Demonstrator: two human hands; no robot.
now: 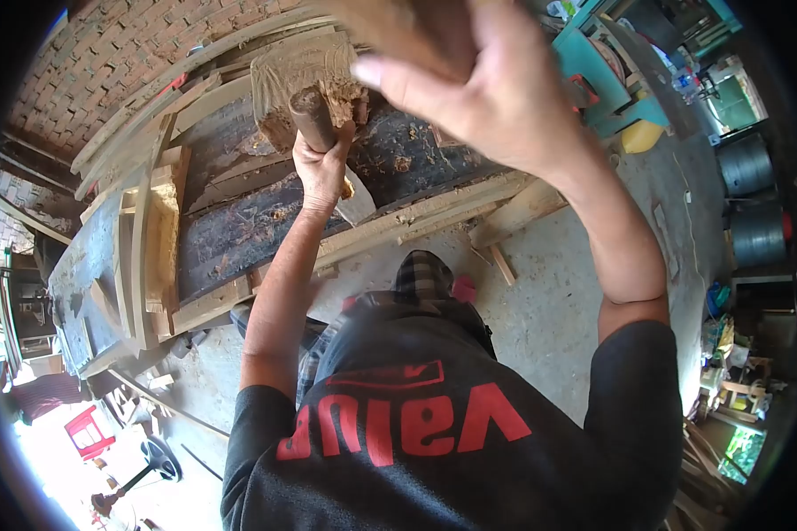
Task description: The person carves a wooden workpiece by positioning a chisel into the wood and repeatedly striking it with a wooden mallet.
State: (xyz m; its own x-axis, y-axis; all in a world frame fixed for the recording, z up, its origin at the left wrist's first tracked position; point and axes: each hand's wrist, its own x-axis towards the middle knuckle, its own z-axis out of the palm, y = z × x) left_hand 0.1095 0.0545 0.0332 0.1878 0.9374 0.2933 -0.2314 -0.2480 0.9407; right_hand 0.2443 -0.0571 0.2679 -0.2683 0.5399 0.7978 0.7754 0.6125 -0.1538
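Observation:
My left hand (321, 173) is wrapped round the thick, worn wooden handle of a chisel (310, 117), whose end points up towards me. Its blade is hidden behind my hand. Just beyond stands a pale wood block (283, 75) with a rough, chipped right side. High on the right, close to the camera, is my raised right hand (505, 102). It grips a brown wooden piece (398, 26), blurred and cut off by the top edge, so its full shape cannot be told. A flat, pale piece (356, 202) lies beside my left wrist.
The dark, chip-strewn workbench (248, 217) carries planks and a wooden frame (155, 248) at left. A brick wall (133, 75) rises behind. A teal machine (611, 80) stands at right, near a yellow object (642, 136). Below is the concrete floor (549, 265).

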